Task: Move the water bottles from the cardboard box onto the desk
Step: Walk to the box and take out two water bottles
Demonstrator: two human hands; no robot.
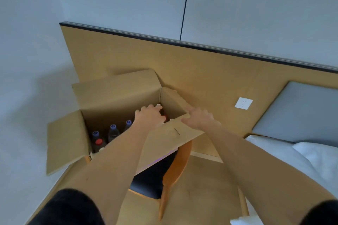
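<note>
An open cardboard box point(117, 97) stands on a chair, its flaps folded outward. Several water bottles stand inside: ones with purple caps point(113, 131) and one with a red cap point(98, 141). My left hand point(150, 116) reaches down into the box's right corner, fingers curled over a bottle top with a white cap point(159, 105); the bottle's body is hidden. My right hand point(198, 118) rests with straight fingers on the box's right flap point(175, 133), at the box's edge.
The box sits on a wooden chair point(175, 166) with a black seat. A tan wooden wall panel point(201, 71) with a white socket point(243, 103) runs behind. A bed with white linen point(296, 153) and a grey headboard point(300, 111) lies to the right.
</note>
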